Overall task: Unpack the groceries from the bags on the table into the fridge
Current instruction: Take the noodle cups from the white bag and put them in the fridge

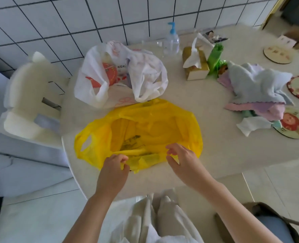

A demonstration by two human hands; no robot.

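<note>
The left hand point(114, 165) pinches the near rim of the yellow bag point(141, 130), fingers curled tight on the plastic. Just right of it, the right hand point(181, 159) hovers at the same rim with fingers loosely spread; it seems to hold nothing, though the thumb may brush the plastic. The yellow bag lies open and slumped on the table point(215, 137), at its near edge. Just beyond the yellow bag sits the white bag point(145, 74), mouth open, with a red-and-white package point(110, 73) inside. Farther right of the yellow bag lie a tissue box point(195, 67), a pump bottle point(171, 41) and a heap of pastel cloths point(255, 88).
</note>
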